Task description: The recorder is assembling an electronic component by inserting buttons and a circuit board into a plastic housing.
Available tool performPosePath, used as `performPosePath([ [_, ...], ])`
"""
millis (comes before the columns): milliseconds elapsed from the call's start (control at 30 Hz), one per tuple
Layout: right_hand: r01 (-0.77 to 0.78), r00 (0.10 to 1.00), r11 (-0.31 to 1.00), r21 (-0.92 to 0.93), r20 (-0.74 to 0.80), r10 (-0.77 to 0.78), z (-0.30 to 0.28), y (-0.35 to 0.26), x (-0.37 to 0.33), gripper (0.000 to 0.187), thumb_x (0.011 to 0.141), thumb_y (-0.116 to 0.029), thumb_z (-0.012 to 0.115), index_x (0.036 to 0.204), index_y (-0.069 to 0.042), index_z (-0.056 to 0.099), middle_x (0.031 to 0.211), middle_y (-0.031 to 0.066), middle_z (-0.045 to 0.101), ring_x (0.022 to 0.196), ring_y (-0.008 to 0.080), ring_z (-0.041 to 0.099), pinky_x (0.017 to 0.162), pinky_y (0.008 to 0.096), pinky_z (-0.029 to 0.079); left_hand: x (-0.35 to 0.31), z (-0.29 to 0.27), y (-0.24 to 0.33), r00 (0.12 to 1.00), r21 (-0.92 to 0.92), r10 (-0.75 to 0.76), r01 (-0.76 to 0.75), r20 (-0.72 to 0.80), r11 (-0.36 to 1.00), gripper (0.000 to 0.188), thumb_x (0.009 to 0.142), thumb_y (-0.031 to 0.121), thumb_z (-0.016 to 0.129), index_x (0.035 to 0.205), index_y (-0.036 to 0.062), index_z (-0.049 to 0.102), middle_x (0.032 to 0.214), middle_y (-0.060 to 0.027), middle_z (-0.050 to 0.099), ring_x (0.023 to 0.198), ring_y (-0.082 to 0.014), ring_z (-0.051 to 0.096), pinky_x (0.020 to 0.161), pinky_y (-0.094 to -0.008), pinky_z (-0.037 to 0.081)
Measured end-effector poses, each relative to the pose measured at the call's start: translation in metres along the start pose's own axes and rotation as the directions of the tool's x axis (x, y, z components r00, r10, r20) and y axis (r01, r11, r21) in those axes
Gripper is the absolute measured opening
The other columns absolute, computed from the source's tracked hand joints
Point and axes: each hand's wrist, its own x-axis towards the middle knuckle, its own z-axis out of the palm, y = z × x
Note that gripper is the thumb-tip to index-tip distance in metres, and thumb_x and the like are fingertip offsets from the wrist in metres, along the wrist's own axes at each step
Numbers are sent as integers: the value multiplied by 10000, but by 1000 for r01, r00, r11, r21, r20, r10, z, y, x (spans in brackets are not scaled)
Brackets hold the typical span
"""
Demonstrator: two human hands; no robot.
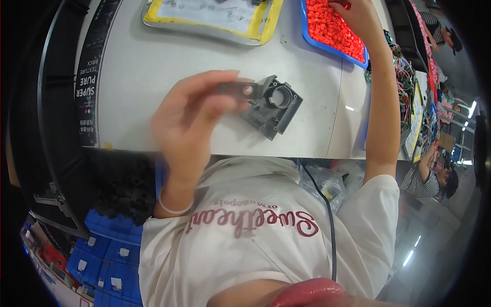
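Note:
My left hand (186, 115), blurred by motion, is closed around a small dark grey plastic part (238, 91) with a round hole, pinched between thumb and fingers above the white table. Just right of it lies a grey plastic housing (276, 110), tilted, with a round collar and moulded ribs inside. The held part overlaps the housing's left edge in view; whether they touch I cannot tell. At the upper right, my right hand (355, 15) reaches into a blue tray (335, 51), its fingers curled together among small red plastic parts (327, 28). The upper edge cuts off some of its fingertips.
A tray with yellow-edged white paper (215, 20) sits at the far side of the table (204, 56). Circuit boards and wires (404, 82) crowd the right. Blue bins (110, 261) stand lower left, and a black cable (327, 220) hangs over my shirt. Other people are at right.

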Motion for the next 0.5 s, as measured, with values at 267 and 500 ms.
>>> performPosePath([
  [267,-9,1000,1000,16,16,9,0,0,-1,135,681,-35,623,800,21,648,705,153,635,644,236,608,612,325,482,-6,-2,0,999,-17,27,-27,42,1000,318,872,155,639,1054,-95,567,863,-187,661,729,-237,666,640,-340,579],
  [500,79,996,562,823,-90,-8,-31,-78,-52,150,708,43,677,804,1,570,717,73,610,643,87,564,603,234,449,-5,-4,-3,999,17,32,-32,44,999,271,865,89,633,1048,-103,576,875,-188,662,739,-243,665,671,-347,580],
])
